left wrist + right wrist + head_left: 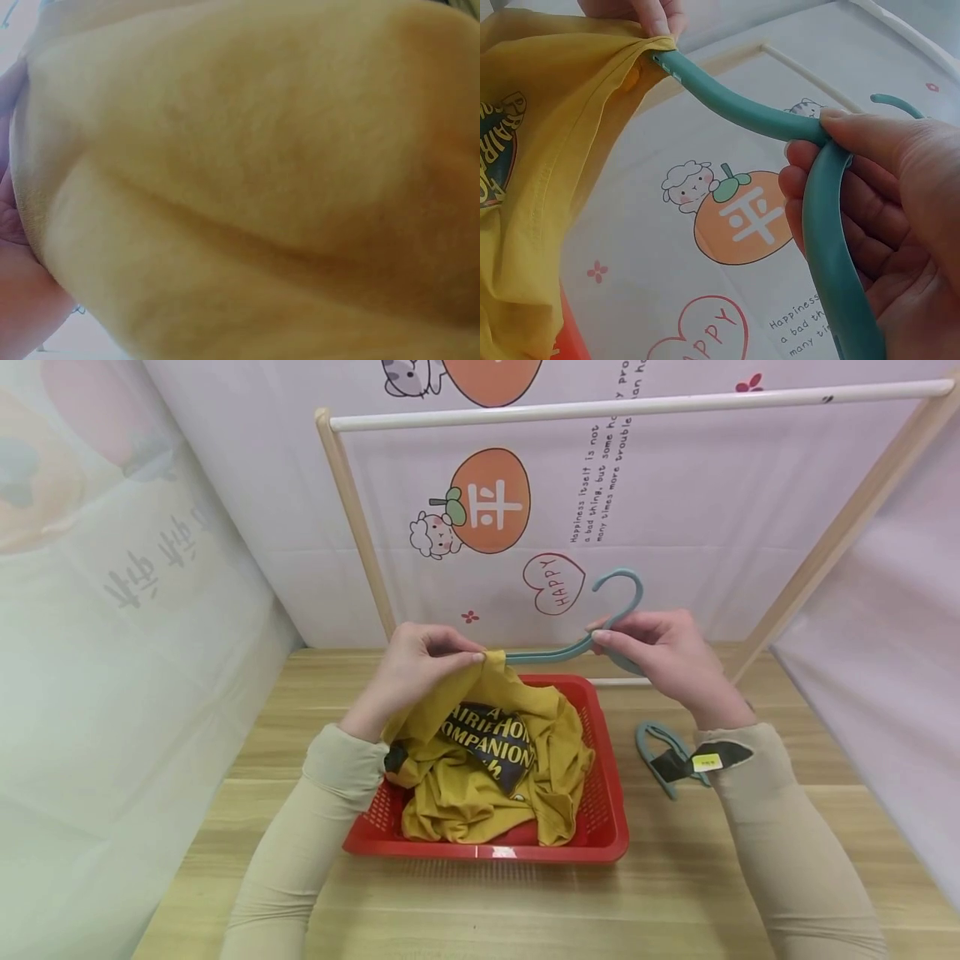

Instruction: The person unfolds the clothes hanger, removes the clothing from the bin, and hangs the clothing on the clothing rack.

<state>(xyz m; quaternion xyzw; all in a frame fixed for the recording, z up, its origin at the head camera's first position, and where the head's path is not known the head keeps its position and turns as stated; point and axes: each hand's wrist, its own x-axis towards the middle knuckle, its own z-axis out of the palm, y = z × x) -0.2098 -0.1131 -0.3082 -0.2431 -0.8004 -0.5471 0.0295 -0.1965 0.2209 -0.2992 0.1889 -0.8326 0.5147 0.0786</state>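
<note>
A teal clothes hanger [551, 655] is held up above the basket, its hook pointing upward. My right hand [663, 652] pinches it near the neck, thumb on top, as the right wrist view shows. One arm of the hanger [735, 109] runs into the neckline of a yellow T-shirt [465, 810]. At that spot my left hand [423, 664] pinches the shirt's edge over the hanger's end. Most of the shirt, with a dark printed patch, lies bunched in a red basket [615, 810]. Yellow cloth [247, 165] fills nearly all of the left wrist view.
Right of the basket, another teal hanger [654, 737] lies on the wooden table [480, 914], partly hidden by my right wrist. A rack with a white rail [637, 407] and wooden posts stands behind. Printed white cloth walls [247, 510] enclose the back and sides.
</note>
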